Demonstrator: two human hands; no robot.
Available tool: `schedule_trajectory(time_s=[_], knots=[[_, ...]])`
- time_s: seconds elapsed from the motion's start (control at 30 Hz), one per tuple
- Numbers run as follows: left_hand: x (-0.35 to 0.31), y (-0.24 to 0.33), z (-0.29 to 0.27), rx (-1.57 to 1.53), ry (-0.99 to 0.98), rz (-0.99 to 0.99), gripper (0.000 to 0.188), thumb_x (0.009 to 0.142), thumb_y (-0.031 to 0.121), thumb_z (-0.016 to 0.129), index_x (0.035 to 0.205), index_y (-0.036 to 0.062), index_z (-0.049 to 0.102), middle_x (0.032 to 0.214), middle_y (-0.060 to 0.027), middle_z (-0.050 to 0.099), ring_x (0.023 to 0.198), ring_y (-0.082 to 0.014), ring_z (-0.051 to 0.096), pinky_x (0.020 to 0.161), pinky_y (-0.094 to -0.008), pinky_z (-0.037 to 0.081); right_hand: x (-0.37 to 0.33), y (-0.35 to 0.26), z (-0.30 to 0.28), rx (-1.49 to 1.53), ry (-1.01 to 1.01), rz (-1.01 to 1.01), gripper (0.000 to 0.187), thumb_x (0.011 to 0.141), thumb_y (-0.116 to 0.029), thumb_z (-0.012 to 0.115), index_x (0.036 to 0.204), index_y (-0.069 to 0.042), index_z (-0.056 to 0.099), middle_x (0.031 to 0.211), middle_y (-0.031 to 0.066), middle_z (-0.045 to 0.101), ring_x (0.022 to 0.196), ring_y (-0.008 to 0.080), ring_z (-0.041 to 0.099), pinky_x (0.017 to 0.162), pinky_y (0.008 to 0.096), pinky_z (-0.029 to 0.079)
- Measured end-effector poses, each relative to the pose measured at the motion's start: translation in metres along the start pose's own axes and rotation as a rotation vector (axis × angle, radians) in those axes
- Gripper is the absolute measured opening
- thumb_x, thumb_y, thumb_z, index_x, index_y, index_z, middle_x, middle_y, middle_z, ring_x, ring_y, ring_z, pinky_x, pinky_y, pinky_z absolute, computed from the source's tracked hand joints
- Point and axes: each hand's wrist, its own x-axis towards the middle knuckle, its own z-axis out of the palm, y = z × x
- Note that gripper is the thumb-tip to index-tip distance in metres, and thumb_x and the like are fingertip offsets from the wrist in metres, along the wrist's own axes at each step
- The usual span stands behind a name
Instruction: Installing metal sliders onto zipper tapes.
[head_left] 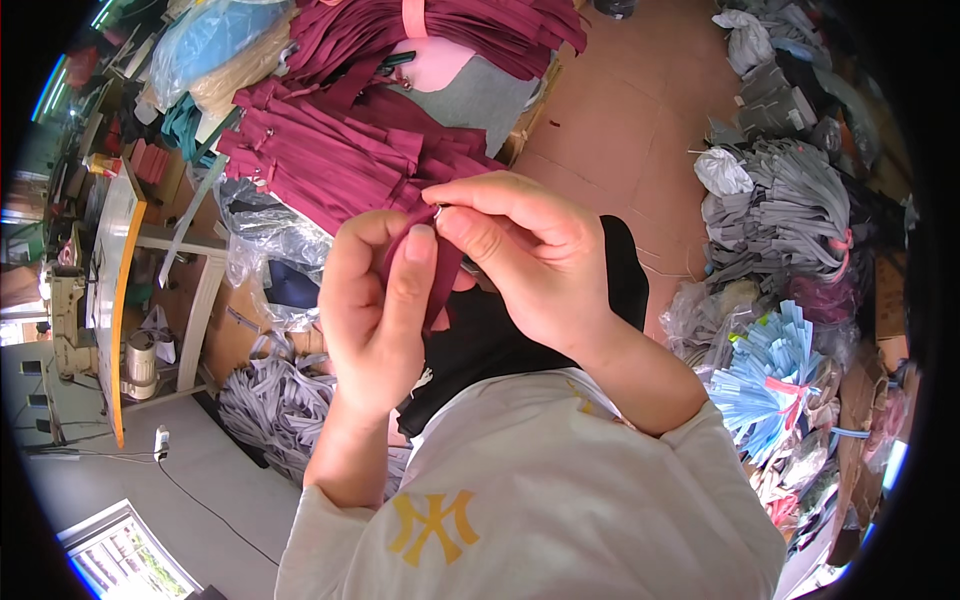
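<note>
Nearest: the left hand (368,305) is grasping a maroon strap (442,285), thumb pressing along the cloth; the right hand (545,260) is pinching a small metal piece (438,210) at the strap's upper end, thumb against forefinger. Strap is hanging down from the fingers, over the lap (480,345). Handling well likely means bracing the cloth flat under the left thumb, lining the metal up squarely with the edge and pressing lightly, so nothing is twisting or slipping; the piece is looking small enough to drop. Just beyond: a bundle of maroon straps (325,150) is lying fanned out on the counter (527,127). Left of it, a clear plastic bag (258,238) is apparently holding something dark blue (291,284). Farther up, another clear bag (240,85) is wrapping blue and tan goods (215,45). Far right, a white plastic bag (722,172) is sitting crumpled beside grey straps (790,215), contents not showing
</note>
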Motion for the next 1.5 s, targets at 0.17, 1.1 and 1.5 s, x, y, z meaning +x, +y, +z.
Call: schedule_trajectory(time_s=[0.17,1.1,1.5], knots=[[-0.001,-0.003,0.002,0.192,0.003,0.100,0.015,0.100,0.010,0.052,0.108,-0.0028,0.049,0.087,-0.0084,0.064,0.063,-0.0067,0.057,0.057,-0.0181,0.047,-0.001,-0.004,0.000,-0.038,-0.044,-0.022,0.019,0.093,0.000,0.060,0.111,0.005,0.064,0.101,0.0082,0.064,0.079,0.0085,0.060,0.069,0.0198,0.050],[-0.005,0.003,0.005,-0.024,0.023,-0.037,0.022,0.104,0.018,0.045,0.109,-0.0010,0.053,0.070,-0.0025,0.062,0.053,-0.0016,0.042,0.048,-0.0169,0.032,0.009,-0.012,-0.017,-0.010,-0.178,0.150,0.020,0.096,-0.011,0.061,0.110,0.003,0.065,0.088,0.0027,0.067,0.073,0.0042,0.060,0.061,0.0183,0.046],[-0.006,-0.002,0.003,0.006,-0.071,-0.059,0.018,0.100,0.012,0.054,0.111,-0.0018,0.052,0.085,-0.0061,0.064,0.069,-0.0064,0.057,0.064,-0.0196,0.045,0.007,-0.010,-0.016,0.092,-0.159,0.146,0.018,0.096,-0.008,0.060,0.106,0.005,0.064,0.091,0.0029,0.066,0.079,0.0046,0.060,0.067,0.0190,0.050]])
